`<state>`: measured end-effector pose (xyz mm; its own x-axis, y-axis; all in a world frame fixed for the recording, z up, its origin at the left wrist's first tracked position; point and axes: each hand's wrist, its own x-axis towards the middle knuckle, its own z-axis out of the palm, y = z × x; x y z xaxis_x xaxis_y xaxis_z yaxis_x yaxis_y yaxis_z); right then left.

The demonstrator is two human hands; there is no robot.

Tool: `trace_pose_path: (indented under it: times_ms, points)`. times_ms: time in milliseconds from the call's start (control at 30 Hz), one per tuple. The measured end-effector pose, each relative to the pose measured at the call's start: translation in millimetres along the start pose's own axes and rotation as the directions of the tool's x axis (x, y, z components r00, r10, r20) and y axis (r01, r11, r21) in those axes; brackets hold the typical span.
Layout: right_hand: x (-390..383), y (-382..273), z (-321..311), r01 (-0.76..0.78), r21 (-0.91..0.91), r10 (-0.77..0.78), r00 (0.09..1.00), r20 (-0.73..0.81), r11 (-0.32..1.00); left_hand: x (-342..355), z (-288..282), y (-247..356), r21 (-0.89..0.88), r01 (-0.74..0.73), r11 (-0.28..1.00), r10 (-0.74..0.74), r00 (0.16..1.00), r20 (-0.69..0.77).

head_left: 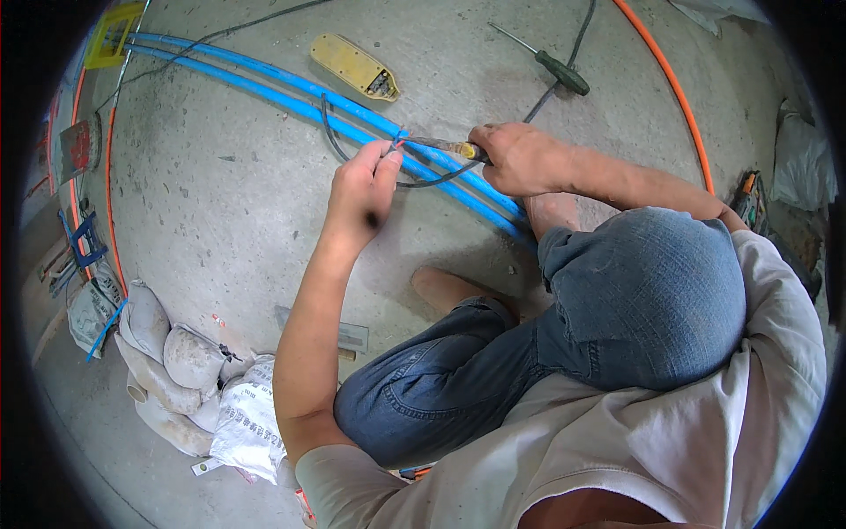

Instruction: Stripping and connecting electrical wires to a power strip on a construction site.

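My left hand [363,188] is closed, pinching a black cable [429,183] near its end, where thin red and blue wires [399,140] stick out. My right hand [527,159] is wrapped around a worn pair of pliers [464,149] with yellow and black handles. Their metal tip points left and lies close to the wire ends; whether it touches them I cannot tell. The cable loops over two blue pipes [269,85] that run across the floor below both hands.
A yellow cable tester-like case [354,66] and a green-handled screwdriver [561,70] lie beyond my hands. An orange hose [677,84] curves on the right. Filled sacks [189,360] are piled at left. A flat trowel [352,336] lies by my bent leg [441,375].
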<state>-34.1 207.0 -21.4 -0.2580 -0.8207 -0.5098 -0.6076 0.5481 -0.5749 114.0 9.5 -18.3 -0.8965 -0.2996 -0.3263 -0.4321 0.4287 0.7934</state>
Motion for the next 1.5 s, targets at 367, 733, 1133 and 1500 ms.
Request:
trace_pose_path:
  times_ms: [367, 733, 1133, 1500]
  points:
    - [-24, -2, 14, 0.349, 0.038, -0.342, 0.931, -0.132, 0.936, -85, -28, 25, 0.195, -0.028, 0.980, -0.008, 0.984, 0.180]
    - [-21, 34, 42, -0.179, 0.351, 0.181, 0.983, 0.027, 0.919, -151, -42, -35, -0.583, 0.390, 0.713, -0.511, 0.858, -0.051]
    - [-37, 27, 9, -0.029, 0.066, 0.051, 0.929, -0.366, 0.997, -54, -26, 17, -0.643, 0.214, 0.736, -0.269, 0.963, 0.013]
    - [-30, 21, 7, 0.182, -0.105, -0.208, 0.755, -0.622, 0.978, -23, -8, 48, -0.919, 0.275, 0.282, -0.352, 0.921, 0.167]
